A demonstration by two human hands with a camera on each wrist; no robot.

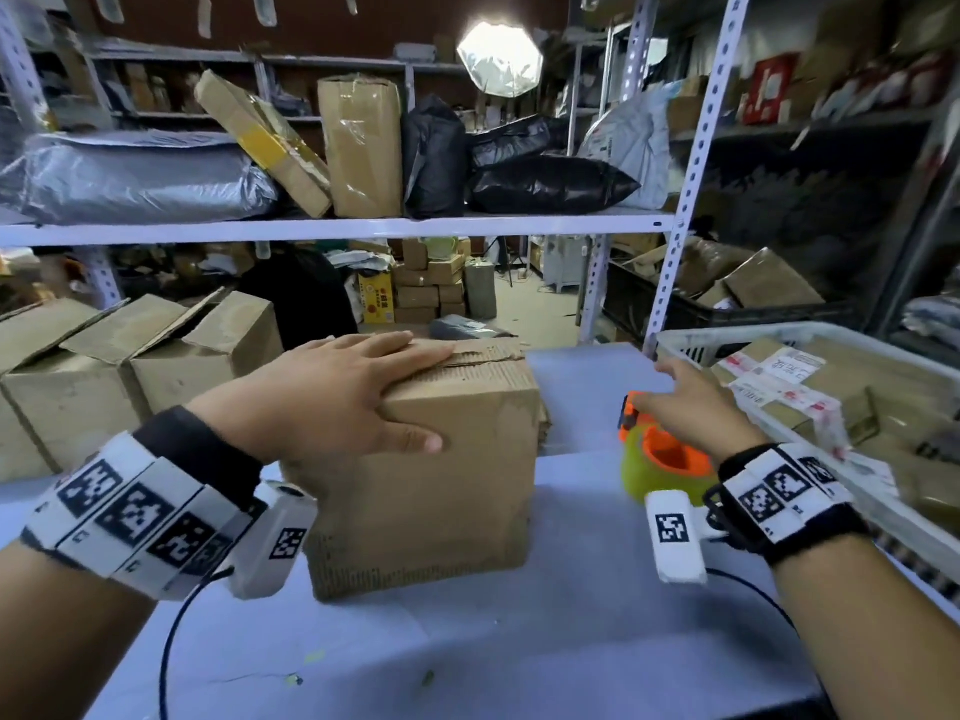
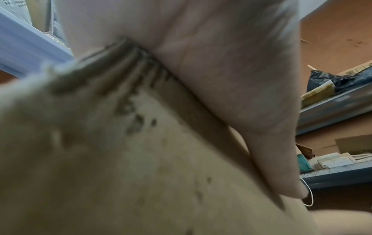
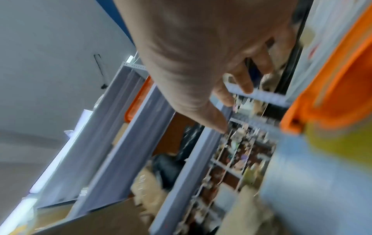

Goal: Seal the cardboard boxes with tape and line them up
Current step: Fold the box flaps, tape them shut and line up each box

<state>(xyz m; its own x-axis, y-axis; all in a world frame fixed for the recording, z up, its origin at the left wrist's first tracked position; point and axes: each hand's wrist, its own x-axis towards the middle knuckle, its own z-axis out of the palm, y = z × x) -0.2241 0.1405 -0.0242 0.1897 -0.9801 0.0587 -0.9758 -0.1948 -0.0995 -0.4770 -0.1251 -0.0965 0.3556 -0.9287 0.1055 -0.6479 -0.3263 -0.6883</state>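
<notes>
Cardboard box [image 1: 447,475] upright in the middle of the pale blue table [image 1: 519,641], top flaps folded down, no tape visible along the seam. Left hand [image 1: 337,392] laid flat across the near left top corner, fingers straight and together on the flaps, thumb pressed against the front face; seen from the left wrist, the palm [image 2: 221,71] sits tight on the blurred cardboard edge. Right hand [image 1: 685,402] just right of the box, hovering over the tape dispenser [image 1: 660,454], an orange frame carrying a yellow-green roll, standing on the table. Fingers [image 3: 245,79] spread and loosely bent, nothing held; contact with the orange frame cannot be told from the blur. More open cardboard boxes [image 1: 130,366] grouped at the table's left edge. White plastic crate [image 1: 810,340] on the right, holding labelled parcels. Shelving [image 1: 332,226] behind, stacked with parcels and black bags.
</notes>
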